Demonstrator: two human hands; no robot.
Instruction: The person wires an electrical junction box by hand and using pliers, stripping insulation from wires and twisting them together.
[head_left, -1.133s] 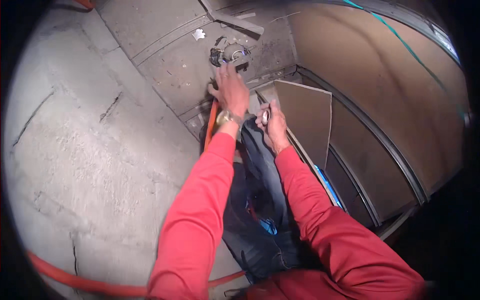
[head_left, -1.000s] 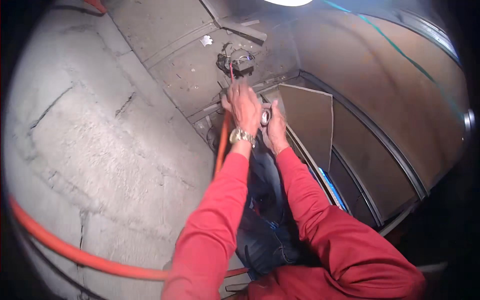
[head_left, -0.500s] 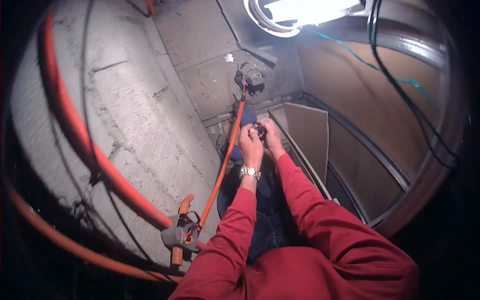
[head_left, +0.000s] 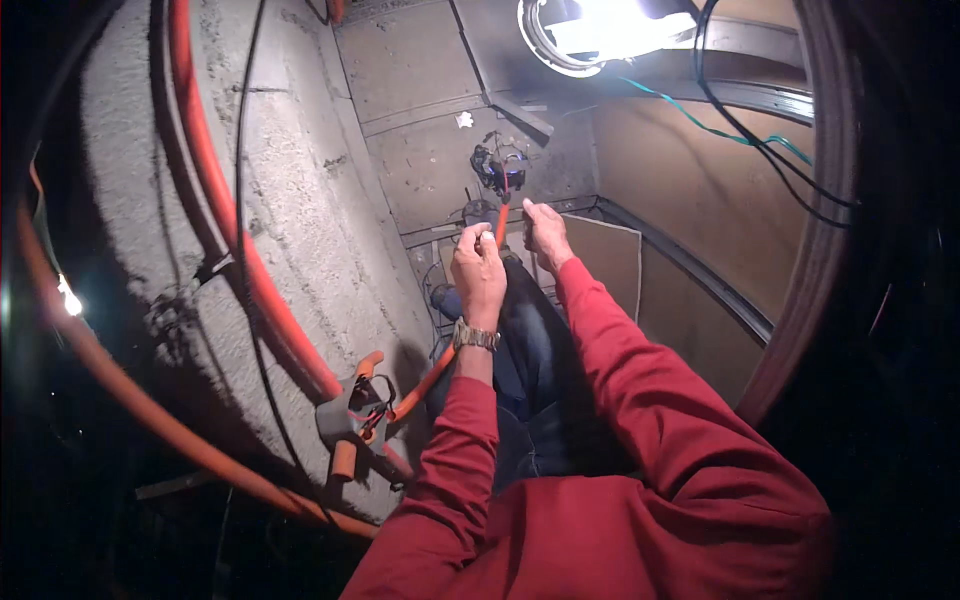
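Observation:
My left hand [head_left: 478, 268], with a metal watch [head_left: 476, 334] at the wrist, is closed over my legs, left of my right hand [head_left: 546, 236]. My right hand is also closed, a little higher and apart from it; what either holds I cannot make out. An orange conduit [head_left: 434, 376] runs from a grey junction box [head_left: 345, 410] with loose wires, behind my left hand, up to a dark fitting with wires [head_left: 498, 170] on the boarded surface beyond my hands. My dark trousers [head_left: 535, 360] and blue shoes [head_left: 445, 298] show below.
A rough concrete block surface [head_left: 150, 190] carrying orange conduit [head_left: 240, 250] and black cable fills the left. A bright lamp fitting [head_left: 590, 30] with a teal wire [head_left: 680, 105] is at top. Brown panels [head_left: 700, 180] with metal channels stand right, beside dangling black cables [head_left: 760, 145].
My hands were together around a small object half a second ago and are now apart, my right one higher. The view has shifted, showing more lamp and junction box than one second ago.

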